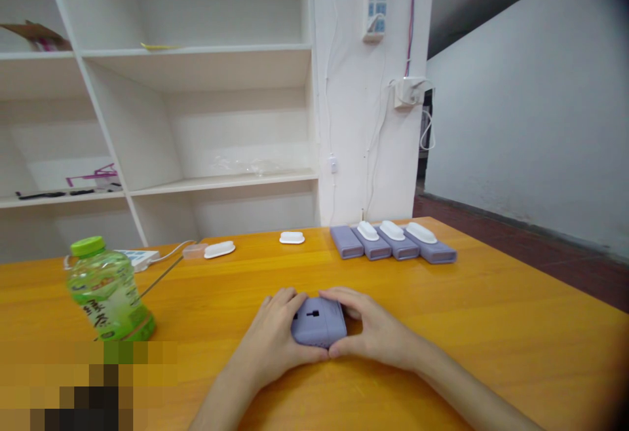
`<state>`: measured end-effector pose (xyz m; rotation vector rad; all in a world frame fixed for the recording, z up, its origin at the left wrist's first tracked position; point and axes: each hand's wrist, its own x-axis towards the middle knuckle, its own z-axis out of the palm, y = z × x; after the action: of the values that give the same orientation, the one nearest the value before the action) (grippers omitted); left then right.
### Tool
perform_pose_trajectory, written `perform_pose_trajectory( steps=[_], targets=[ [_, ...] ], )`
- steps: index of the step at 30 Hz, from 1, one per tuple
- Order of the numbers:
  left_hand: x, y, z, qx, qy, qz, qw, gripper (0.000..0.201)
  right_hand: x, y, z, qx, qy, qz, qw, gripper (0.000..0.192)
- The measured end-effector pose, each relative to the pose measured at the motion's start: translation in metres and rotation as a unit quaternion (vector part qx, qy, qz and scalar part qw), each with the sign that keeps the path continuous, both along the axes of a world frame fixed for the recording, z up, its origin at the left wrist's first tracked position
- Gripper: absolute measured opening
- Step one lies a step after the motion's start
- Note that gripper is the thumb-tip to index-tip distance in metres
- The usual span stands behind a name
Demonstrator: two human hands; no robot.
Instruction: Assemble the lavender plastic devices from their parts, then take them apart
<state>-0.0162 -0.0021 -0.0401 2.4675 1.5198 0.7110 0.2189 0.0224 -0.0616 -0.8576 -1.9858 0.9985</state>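
A small purple plastic housing with dark cut-out slots rests on the wooden table in front of me. My left hand grips its left side, thumb along the near edge and fingers over the far side. Around the right end curl the fingers and thumb of my right hand; the thumb tips nearly meet at the near edge. Part of the housing is hidden by my fingers. Farther back lie several flat purple blocks in a row, and white oval pieces sit on some of them.
On the left stands a green-capped bottle. Toward the back edge are two loose white oval pieces, a clear pinkish piece and a white power strip with a cable. White shelving rises behind the table.
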Motion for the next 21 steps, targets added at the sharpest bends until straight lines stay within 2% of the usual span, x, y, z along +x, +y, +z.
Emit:
perform_pose_trajectory(
  steps=[5,7,10,13,17,18,21],
  targets=[
    [0.004,0.002,0.001,0.001,-0.027,-0.009,1.0,0.092,0.002,0.003,0.01,0.025,-0.035,0.004,0.999,0.084],
    [0.006,0.003,0.001,0.009,-0.039,0.007,0.999,0.092,0.009,0.006,0.015,0.033,-0.068,-0.007,0.997,0.081],
    [0.004,0.007,-0.005,0.014,-0.052,0.066,0.996,0.072,0.027,0.01,0.02,0.066,-0.139,-0.033,0.987,0.079],
    [-0.004,0.015,-0.017,0.008,-0.038,0.121,0.992,0.059,0.036,0.008,0.021,0.099,-0.205,-0.075,0.971,0.08],
    [-0.022,0.035,-0.034,0.047,0.035,0.155,0.986,0.046,0.018,-0.001,0.016,0.152,-0.259,-0.129,0.945,0.08],
    [-0.027,0.042,-0.037,0.062,0.048,0.18,0.98,0.046,0.011,-0.004,0.015,0.165,-0.265,-0.126,0.942,0.079],
    [-0.045,0.068,-0.039,0.082,0.059,0.309,0.946,0.048,-0.007,-0.007,0.015,0.174,-0.274,-0.124,0.938,0.071]
  ],
)
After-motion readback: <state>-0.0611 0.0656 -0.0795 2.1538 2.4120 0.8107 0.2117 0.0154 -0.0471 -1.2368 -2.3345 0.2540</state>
